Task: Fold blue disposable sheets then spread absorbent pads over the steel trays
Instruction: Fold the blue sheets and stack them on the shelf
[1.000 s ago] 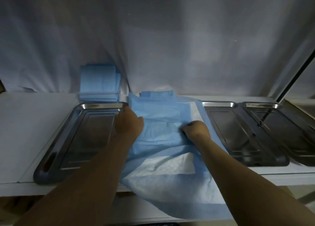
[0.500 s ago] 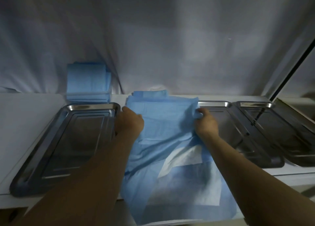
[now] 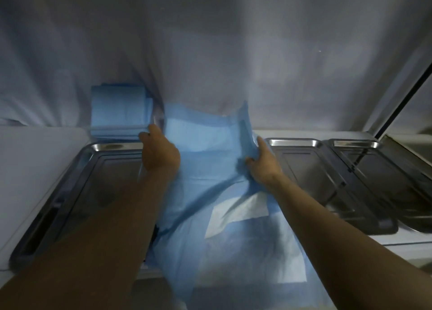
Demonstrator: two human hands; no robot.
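Hands work a thin blue disposable sheet with a white absorbent panel [image 3: 210, 169] between shallow steel trays [image 3: 77, 192]: left hand [image 3: 160, 155] and right hand [image 3: 263, 163] pinch its far edge, lifted. Spreading seems underway; next it must be drawn flat over a tray.

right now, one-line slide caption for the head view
Both hands, left hand and right hand, lift a blue sheet between steel trays.

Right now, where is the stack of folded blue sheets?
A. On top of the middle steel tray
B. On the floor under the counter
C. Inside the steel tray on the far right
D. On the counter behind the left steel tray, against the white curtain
D: the stack of folded blue sheets stands just behind the far rim of the left steel tray, leaning against the white curtain.
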